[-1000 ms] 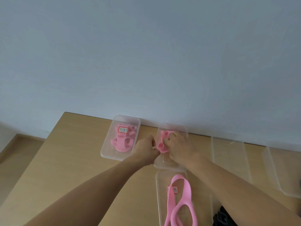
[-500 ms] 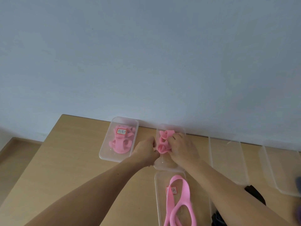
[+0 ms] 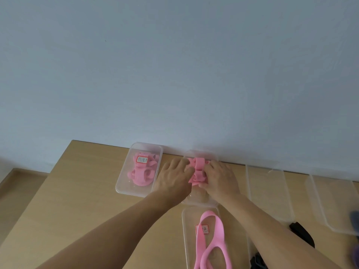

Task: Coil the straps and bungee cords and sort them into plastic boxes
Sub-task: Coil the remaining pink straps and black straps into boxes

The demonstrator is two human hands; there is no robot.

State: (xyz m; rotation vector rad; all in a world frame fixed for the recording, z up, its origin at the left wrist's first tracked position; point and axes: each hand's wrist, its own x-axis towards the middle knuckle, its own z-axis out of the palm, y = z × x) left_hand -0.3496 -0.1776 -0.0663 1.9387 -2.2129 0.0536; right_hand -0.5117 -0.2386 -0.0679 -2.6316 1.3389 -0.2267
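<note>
A coiled pink strap (image 3: 197,171) sits in the middle clear plastic box (image 3: 200,201) against the wall. My left hand (image 3: 173,178) holds the coil from its left side and my right hand (image 3: 220,178) holds it from its right, fingers curled in against it. Another clear box (image 3: 124,184) to the left contains several coiled pink straps (image 3: 142,172) and a red-edged label. In the nearer box (image 3: 185,235) lies a loose pink strap loop (image 3: 212,241) with a label.
Two clear plastic boxes (image 3: 270,193) (image 3: 334,202) stand to the right along the wall. A black strap (image 3: 301,232) lies at the right near my forearm. The wooden table's left edge (image 3: 38,193) drops to the floor.
My hands have spread slightly apart on either side of the pink coil. My left hand has changed from a tight fist to a flatter grip, and more of the coil shows.
</note>
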